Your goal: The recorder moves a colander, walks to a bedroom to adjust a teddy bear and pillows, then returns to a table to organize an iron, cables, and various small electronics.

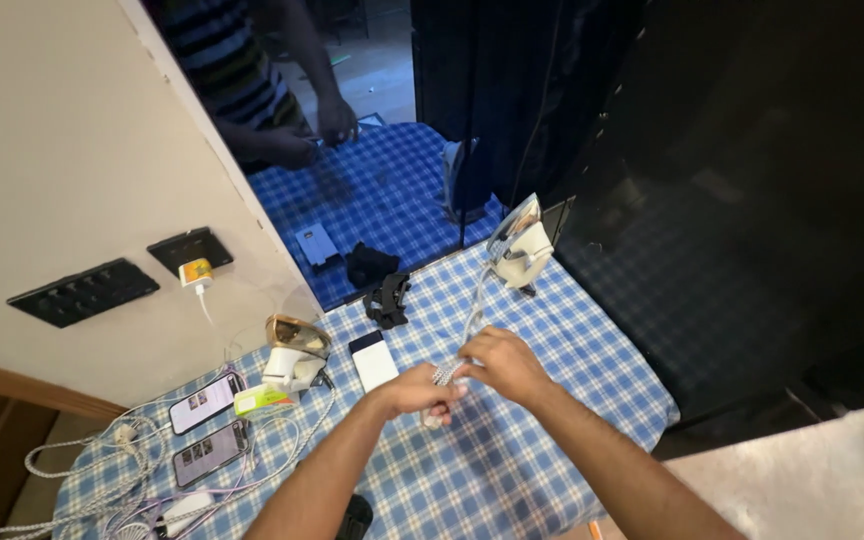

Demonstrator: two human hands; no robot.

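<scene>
Over a blue-and-white checked tablecloth point(512, 470), my left hand point(420, 391) and my right hand point(500, 362) meet on a braided white-and-grey cord point(442, 376). Both pinch the cord. It runs up from my right hand to a clothes iron point(520, 245) standing on its heel at the table's far edge. A white power bank point(373, 360) lies just left of my left hand.
Two phones point(207, 425) with lit screens lie at the left among tangled cables point(92, 470). A second iron point(294, 352) stands near them. A black holder point(388, 298) sits by the mirror point(372, 190), which reflects a person. Switch plates point(82, 292) and a plugged charger point(196, 272) are on the wall.
</scene>
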